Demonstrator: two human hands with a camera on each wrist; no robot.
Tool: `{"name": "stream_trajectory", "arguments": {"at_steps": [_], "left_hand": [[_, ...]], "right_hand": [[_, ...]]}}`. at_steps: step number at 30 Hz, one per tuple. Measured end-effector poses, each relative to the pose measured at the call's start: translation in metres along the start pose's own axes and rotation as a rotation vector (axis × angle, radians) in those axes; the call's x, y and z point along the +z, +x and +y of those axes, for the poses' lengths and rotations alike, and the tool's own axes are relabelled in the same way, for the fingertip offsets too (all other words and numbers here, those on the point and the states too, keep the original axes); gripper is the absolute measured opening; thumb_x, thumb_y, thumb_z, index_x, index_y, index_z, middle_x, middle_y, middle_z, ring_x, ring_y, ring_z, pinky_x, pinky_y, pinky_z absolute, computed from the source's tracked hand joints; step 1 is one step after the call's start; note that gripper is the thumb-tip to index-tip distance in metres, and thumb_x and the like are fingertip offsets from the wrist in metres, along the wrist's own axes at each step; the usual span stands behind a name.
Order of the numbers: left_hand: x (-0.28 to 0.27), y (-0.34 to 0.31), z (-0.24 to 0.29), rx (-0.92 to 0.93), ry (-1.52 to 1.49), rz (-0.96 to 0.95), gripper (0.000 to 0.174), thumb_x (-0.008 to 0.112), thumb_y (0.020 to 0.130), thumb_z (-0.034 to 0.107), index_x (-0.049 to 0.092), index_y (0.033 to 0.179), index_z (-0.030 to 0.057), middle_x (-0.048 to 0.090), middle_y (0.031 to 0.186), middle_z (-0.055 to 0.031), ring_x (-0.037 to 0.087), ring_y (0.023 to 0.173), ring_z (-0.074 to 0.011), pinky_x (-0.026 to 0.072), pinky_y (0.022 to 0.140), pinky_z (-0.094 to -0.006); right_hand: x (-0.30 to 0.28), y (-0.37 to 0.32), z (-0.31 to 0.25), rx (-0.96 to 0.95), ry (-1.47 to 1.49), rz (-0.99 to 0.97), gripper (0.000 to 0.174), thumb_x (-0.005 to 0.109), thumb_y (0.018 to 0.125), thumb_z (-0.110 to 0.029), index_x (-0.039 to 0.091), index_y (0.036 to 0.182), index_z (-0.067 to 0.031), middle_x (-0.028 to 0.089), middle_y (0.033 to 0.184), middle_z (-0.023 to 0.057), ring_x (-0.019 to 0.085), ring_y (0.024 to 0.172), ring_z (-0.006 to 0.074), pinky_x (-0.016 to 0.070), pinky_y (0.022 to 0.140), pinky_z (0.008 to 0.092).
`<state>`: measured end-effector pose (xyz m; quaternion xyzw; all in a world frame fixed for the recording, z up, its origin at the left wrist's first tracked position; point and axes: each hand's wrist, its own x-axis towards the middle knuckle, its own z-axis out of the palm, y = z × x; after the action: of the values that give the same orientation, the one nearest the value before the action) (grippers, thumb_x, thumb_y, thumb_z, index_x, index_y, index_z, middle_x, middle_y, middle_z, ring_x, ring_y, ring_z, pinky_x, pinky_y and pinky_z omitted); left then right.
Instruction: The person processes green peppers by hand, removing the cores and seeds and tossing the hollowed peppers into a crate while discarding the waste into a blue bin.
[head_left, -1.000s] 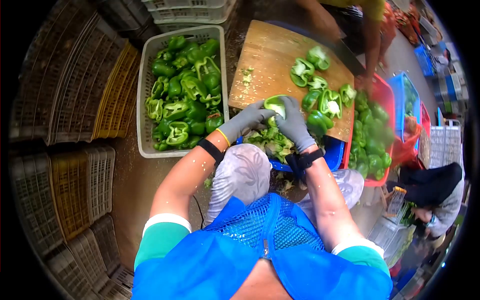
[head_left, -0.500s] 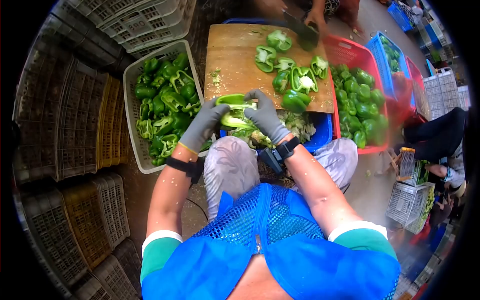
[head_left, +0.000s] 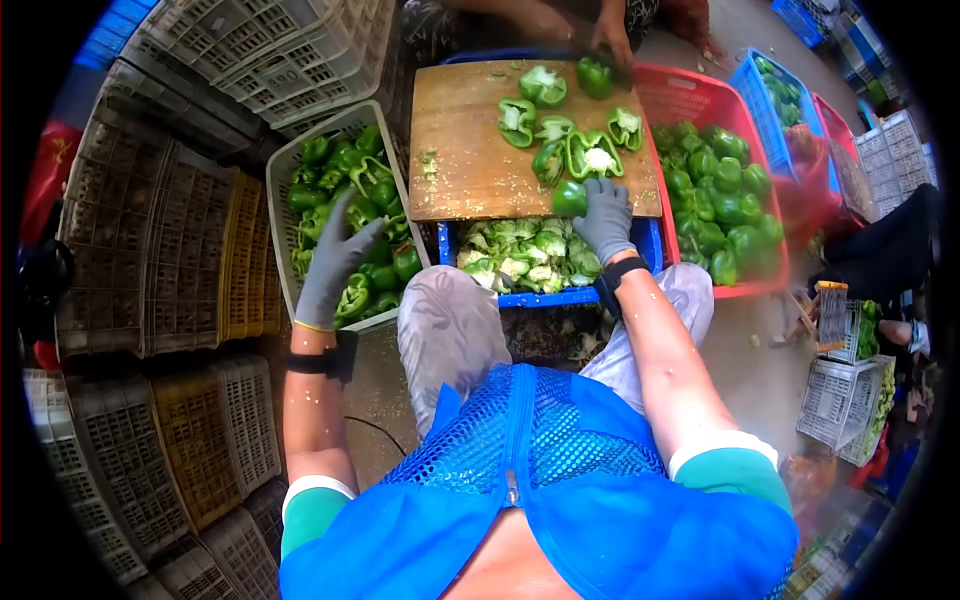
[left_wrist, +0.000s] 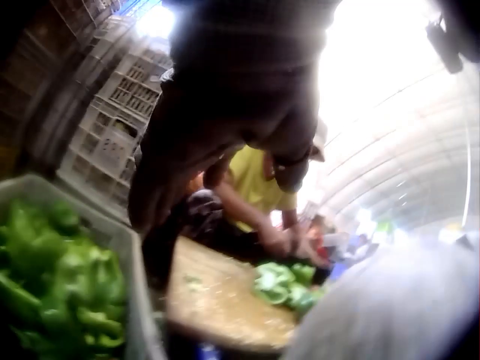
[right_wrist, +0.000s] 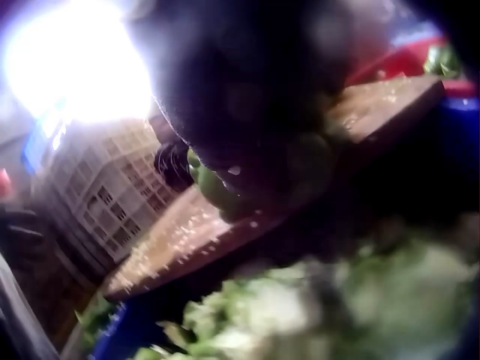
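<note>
Left hand (head_left: pixel 340 262): I have it above the grey crate (head_left: pixel 391 200) of cut peppers (head_left: pixel 345 170) — thumb and fingers spread wide, holding nothing. Right hand (head_left: pixel 605 220): I have it at the near edge of the board (head_left: pixel 460 130), its fingers against the green pepper (head_left: pixel 570 198); whether they close round it, I cannot tell. Pepper halves (head_left: pixel 592 158) lie beyond it — the blue tub (head_left: pixel 551 298) of trimmings (head_left: pixel 525 250) sits below the board's near edge.
</note>
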<state>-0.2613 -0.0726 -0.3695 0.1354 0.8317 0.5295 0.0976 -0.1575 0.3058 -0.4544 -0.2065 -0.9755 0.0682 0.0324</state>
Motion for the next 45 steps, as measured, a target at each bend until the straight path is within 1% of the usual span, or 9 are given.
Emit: {"name": "stream_trajectory", "arguments": {"at_steps": [6, 10, 16, 21, 24, 30, 36, 41, 45], "left_hand": [[0.069, -0.023, 0.119, -0.104, -0.302, -0.505, 0.044, 0.065, 0.089, 0.01, 0.051, 0.13, 0.0051, 0.06, 0.099, -0.0043, 0.056, 0.082, -0.0095, 0.0483, 0.072, -0.0236], [0.132, -0.032, 0.102, 0.17, -0.179, -0.352, 0.041, 0.064, 0.087, 0.005, 0.054, 0.126, 0.0051, 0.059, 0.095, -0.0018, 0.055, 0.082, -0.0089, 0.0468, 0.069, -0.0223], [0.178, -0.074, 0.123, 0.783, 0.269, -0.156, 0.042, 0.073, 0.072, 0.009, 0.062, 0.113, 0.0103, 0.061, 0.102, -0.0135, 0.061, 0.09, -0.0314, 0.0513, 0.077, -0.0382], [0.187, -0.086, 0.112, 0.485, 0.425, -0.42, 0.034, 0.068, 0.077, 0.01, 0.059, 0.11, 0.0062, 0.061, 0.102, -0.013, 0.063, 0.089, -0.0271, 0.0517, 0.074, -0.0359], [0.18, -0.073, 0.093, -0.104, -0.489, -0.451, 0.031, 0.066, 0.077, 0.011, 0.056, 0.106, 0.0047, 0.058, 0.094, -0.0143, 0.061, 0.083, -0.0246, 0.0517, 0.07, -0.0354], [0.206, -0.073, 0.061, 0.18, 0.002, -0.102, 0.044, 0.073, 0.072, 0.02, 0.045, 0.101, 0.002, 0.059, 0.079, -0.0188, 0.063, 0.072, -0.0332, 0.0487, 0.066, -0.0418], [0.209, -0.072, 0.05, 0.186, 0.326, -0.158, 0.045, 0.071, 0.074, 0.018, 0.042, 0.105, 0.0026, 0.062, 0.081, -0.0246, 0.061, 0.078, -0.0438, 0.0471, 0.066, -0.0506], [0.194, -0.048, 0.032, 0.338, -0.299, -0.503, 0.024, 0.068, 0.077, 0.018, 0.055, 0.089, 0.0014, 0.061, 0.069, -0.0097, 0.062, 0.064, -0.0159, 0.049, 0.057, -0.03], [0.143, -0.045, 0.057, -0.356, -0.738, -0.824, 0.017, 0.063, 0.076, 0.009, 0.048, 0.081, 0.0064, 0.061, 0.076, -0.0097, 0.061, 0.063, -0.0147, 0.0483, 0.049, -0.0244]], "right_hand": [[-0.009, -0.023, 0.012, 0.281, 1.631, -0.447, 0.053, 0.07, 0.076, -0.024, 0.052, 0.122, -0.0068, 0.058, 0.122, 0.0126, 0.058, 0.108, 0.0311, 0.0478, 0.09, 0.0497], [-0.054, -0.065, -0.002, 0.176, 2.606, -0.795, 0.052, 0.057, 0.088, -0.023, 0.043, 0.135, -0.0051, 0.055, 0.127, 0.0117, 0.055, 0.115, 0.0286, 0.049, 0.092, 0.0498], [-0.069, -0.1, -0.008, -0.06, 2.439, -0.504, 0.051, 0.054, 0.094, -0.033, 0.041, 0.137, -0.0092, 0.05, 0.132, 0.0109, 0.053, 0.117, 0.0255, 0.0442, 0.099, 0.0396], [-0.068, -0.112, -0.002, -0.087, 2.087, -0.429, 0.056, 0.063, 0.089, -0.026, 0.039, 0.137, -0.0076, 0.053, 0.124, 0.0079, 0.055, 0.11, 0.0207, 0.0455, 0.094, 0.0332], [-0.077, -0.113, -0.003, -0.049, 1.98, -0.425, 0.063, 0.069, 0.084, -0.028, 0.039, 0.136, -0.0054, 0.052, 0.122, 0.0068, 0.055, 0.105, 0.0167, 0.0453, 0.092, 0.0305], [-0.093, -0.128, -0.015, 0.028, 1.712, -0.533, 0.072, 0.075, 0.078, -0.03, 0.036, 0.135, -0.0113, 0.055, 0.112, 0.0086, 0.056, 0.103, 0.0197, 0.0549, 0.065, 0.0309], [-0.072, -0.127, -0.024, -0.069, 1.273, -0.409, 0.082, 0.082, 0.069, -0.023, 0.036, 0.134, -0.0069, 0.054, 0.115, 0.011, 0.055, 0.102, 0.0175, 0.0506, 0.081, 0.031], [-0.085, -0.114, 0.004, -0.07, 1.509, -0.687, 0.074, 0.074, 0.069, -0.025, 0.045, 0.132, -0.0021, 0.057, 0.116, 0.0083, 0.055, 0.104, 0.0169, 0.0447, 0.092, 0.0292], [-0.084, -0.117, 0.028, 0.133, 1.934, -0.76, 0.079, 0.069, 0.065, -0.026, 0.042, 0.134, 0.0044, 0.055, 0.125, 0.0166, 0.058, 0.109, 0.0267, 0.0454, 0.098, 0.0376]]}}
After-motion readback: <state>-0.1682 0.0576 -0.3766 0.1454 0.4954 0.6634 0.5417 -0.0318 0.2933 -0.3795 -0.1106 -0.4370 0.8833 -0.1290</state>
